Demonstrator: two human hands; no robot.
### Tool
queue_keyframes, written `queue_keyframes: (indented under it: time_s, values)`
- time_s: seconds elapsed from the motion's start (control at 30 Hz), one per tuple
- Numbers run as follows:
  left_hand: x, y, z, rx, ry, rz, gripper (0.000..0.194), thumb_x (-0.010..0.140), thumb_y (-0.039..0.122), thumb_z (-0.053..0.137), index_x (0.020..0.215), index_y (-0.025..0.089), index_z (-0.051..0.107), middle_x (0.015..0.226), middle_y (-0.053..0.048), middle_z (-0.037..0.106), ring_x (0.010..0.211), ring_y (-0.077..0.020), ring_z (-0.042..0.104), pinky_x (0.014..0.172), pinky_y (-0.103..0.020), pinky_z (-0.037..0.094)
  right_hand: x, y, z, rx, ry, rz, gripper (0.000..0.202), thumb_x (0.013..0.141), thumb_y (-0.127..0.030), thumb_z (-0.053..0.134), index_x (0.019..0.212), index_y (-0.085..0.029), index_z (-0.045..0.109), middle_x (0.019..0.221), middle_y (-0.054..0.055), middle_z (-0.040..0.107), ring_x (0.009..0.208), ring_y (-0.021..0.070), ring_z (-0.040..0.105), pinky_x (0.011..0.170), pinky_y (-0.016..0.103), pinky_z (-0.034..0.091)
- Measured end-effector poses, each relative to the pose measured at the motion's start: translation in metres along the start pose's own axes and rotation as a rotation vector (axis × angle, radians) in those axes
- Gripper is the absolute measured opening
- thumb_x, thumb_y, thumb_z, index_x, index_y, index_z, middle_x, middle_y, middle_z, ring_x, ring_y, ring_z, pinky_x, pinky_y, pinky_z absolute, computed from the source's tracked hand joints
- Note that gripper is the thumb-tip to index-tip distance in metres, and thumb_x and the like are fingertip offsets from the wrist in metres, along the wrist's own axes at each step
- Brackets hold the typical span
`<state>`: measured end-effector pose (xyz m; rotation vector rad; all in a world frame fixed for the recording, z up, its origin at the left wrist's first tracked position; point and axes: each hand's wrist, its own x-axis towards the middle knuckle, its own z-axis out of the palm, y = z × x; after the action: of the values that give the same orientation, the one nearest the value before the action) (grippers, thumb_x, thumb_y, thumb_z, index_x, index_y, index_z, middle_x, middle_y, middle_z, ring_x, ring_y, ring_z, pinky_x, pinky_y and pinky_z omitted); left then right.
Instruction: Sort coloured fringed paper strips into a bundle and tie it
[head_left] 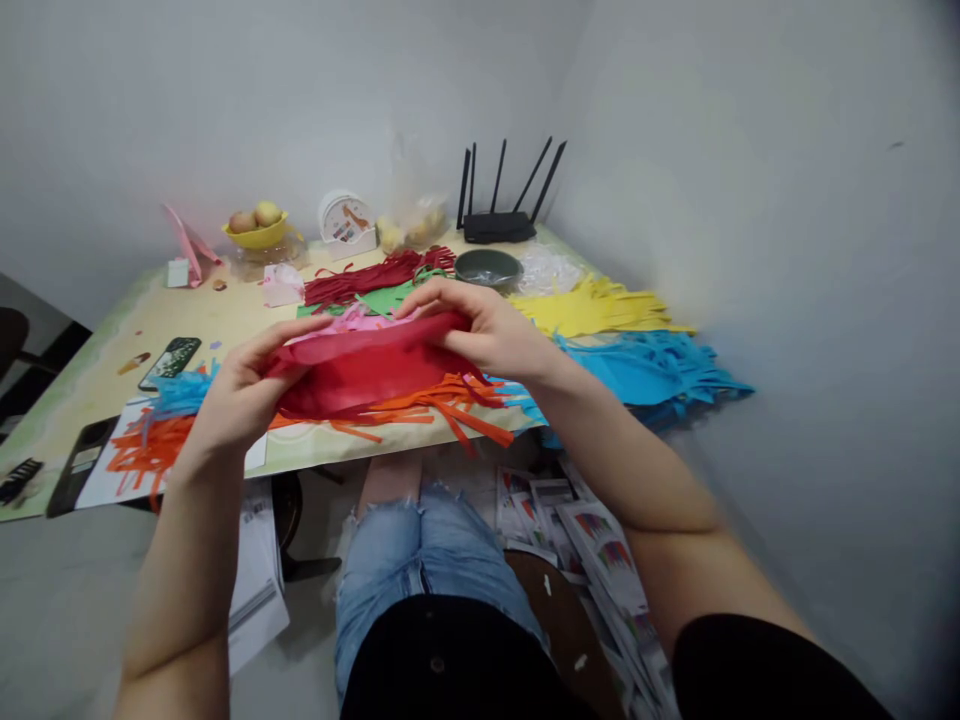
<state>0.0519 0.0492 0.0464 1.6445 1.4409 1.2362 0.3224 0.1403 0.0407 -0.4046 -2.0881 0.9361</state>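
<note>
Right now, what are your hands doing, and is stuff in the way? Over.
Left hand, right hand: both gripping red sheet. Orange strips below it. Bowl beyond right hand.

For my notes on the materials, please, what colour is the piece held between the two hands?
Red; it shows best in the head view.

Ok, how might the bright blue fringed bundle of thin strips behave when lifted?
The blue bundle is probably floppy, since its narrow strips bend and splay. It looks thin, so likely light for its spread. The strips may tangle, as many overlap.
</note>
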Motion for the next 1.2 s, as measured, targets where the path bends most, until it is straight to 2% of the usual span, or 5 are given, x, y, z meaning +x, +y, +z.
queue_keyframes:
  time_s: [0.27,0.6,0.73,0.87,1.2]
  values:
    - [-0.006,0.002,-0.003,-0.001,-0.070,0.044,0.031,0.061,0.014,0.054,0.071,0.026,0.081,0.073,-0.003,0.076,0.065,-0.0181,0.070,0.060,-0.028,0.059,-0.004,0.008,0.001,0.119,-0.009,-0.026,0.032,0.067,-0.004,0.042,0.076,-0.015,0.071,0.083,0.002,0.071,0.083,0.0130,0.064,0.082,0.026,0.050]
    - [-0.001,0.018,-0.015,0.277,-0.343,0.231,0.023,0.077,0.031,0.069,0.097,0.033,0.080,0.094,-0.004,0.078,0.090,-0.0237,0.071,0.081,-0.035,0.057,-0.001,0.015,-0.018,0.025,-0.160,-0.014,0.023,0.090,-0.027,0.057,0.088,-0.019,0.078,0.100,0.004,0.069,0.101,0.0167,0.064,0.091,0.031,0.051]
    - [0.001,0.012,-0.002,0.357,-0.101,0.248,0.017,0.079,0.039,0.073,0.071,0.024,0.073,0.069,-0.002,0.068,0.062,-0.0158,0.059,0.063,-0.028,0.050,-0.005,0.009,-0.008,-0.121,-0.031,-0.043,0.009,0.088,-0.025,0.067,0.087,-0.018,0.071,0.090,0.002,0.069,0.087,0.0132,0.064,0.083,0.026,0.051]
    - [0.002,0.005,0.007,0.408,0.057,0.247,0.031,0.076,0.040,0.078,0.101,0.022,0.071,0.080,0.000,0.068,0.066,-0.0134,0.057,0.066,-0.025,0.048,-0.009,0.003,-0.002,-0.203,0.025,0.028,0.019,0.086,-0.023,0.067,0.104,-0.017,0.068,0.106,0.005,0.070,0.096,0.0170,0.064,0.086,0.029,0.050]
    - [0.019,0.012,0.014,0.489,-0.169,0.138,0.027,0.080,0.044,0.070,0.072,0.019,0.069,0.061,0.001,0.060,0.055,-0.0114,0.047,0.053,-0.024,0.036,-0.007,0.001,-0.004,-0.231,-0.051,0.133,0.022,0.087,-0.028,0.067,0.075,-0.016,0.053,0.071,-0.002,0.054,0.067,0.0099,0.046,0.066,0.025,0.036]
